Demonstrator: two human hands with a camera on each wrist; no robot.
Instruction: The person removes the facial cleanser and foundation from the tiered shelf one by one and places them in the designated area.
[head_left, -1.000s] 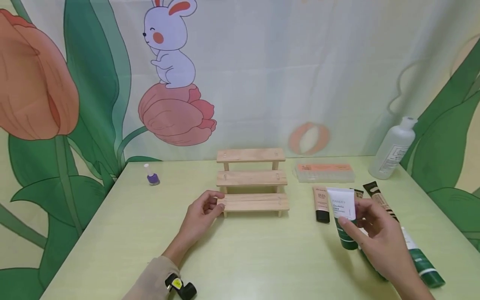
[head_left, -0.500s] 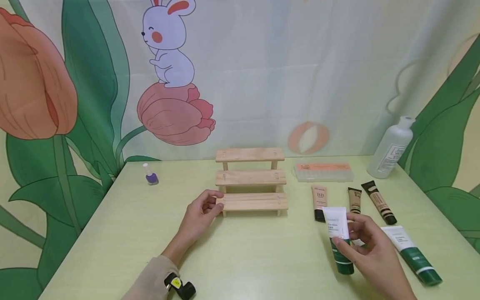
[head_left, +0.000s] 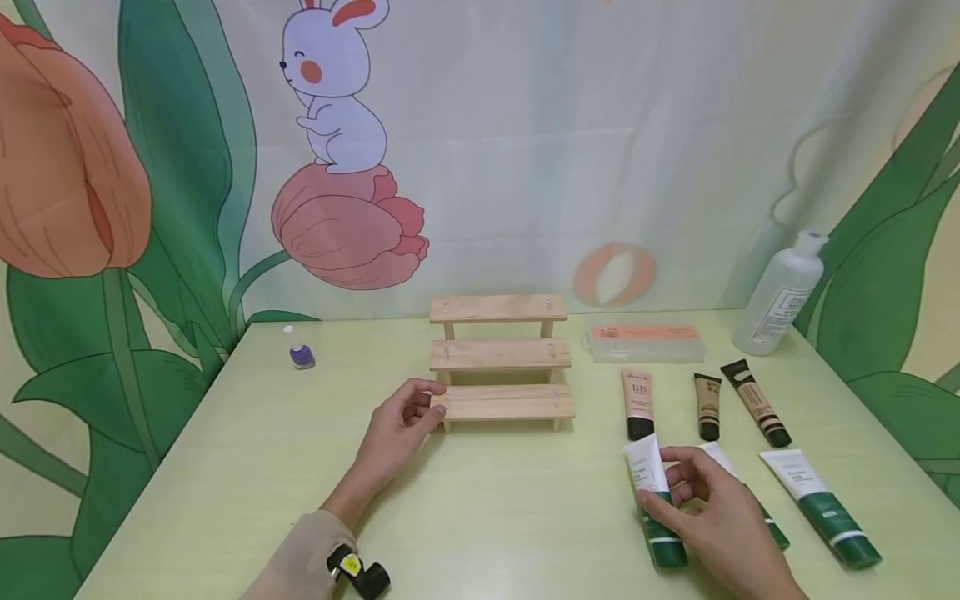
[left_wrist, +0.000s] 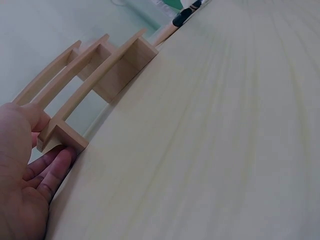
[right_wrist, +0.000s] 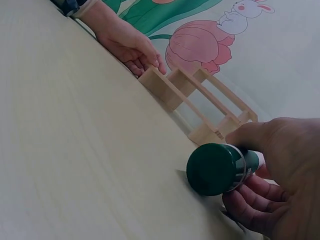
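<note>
My left hand [head_left: 401, 429] holds the left end of the lowest step of a three-step wooden display stand [head_left: 501, 403], thumb on top and fingers against the side below. In the left wrist view the stand [left_wrist: 75, 100] rises at the left. Between thumb and fingers my right hand [head_left: 723, 517] pinches a white and green squeeze tube [head_left: 657, 508], low over the table at the front right. Its green cap [right_wrist: 212, 170] faces the right wrist camera. A second such tube [head_left: 776, 527] lies partly hidden behind that hand, and a third tube [head_left: 825, 508] lies further right.
A BB cream tube [head_left: 638, 404], a small gold-brown tube [head_left: 707, 407] and a black-and-brown tube [head_left: 756, 404] lie behind the right hand. Further back are a clear plastic case [head_left: 647, 343] and a white bottle [head_left: 780, 292]. Purple nail polish [head_left: 302, 354] stands far left.
My right hand has brought the white and green tube down and toward me, slightly left, uncovering the tubes behind it. The left hand stays on the stand.
</note>
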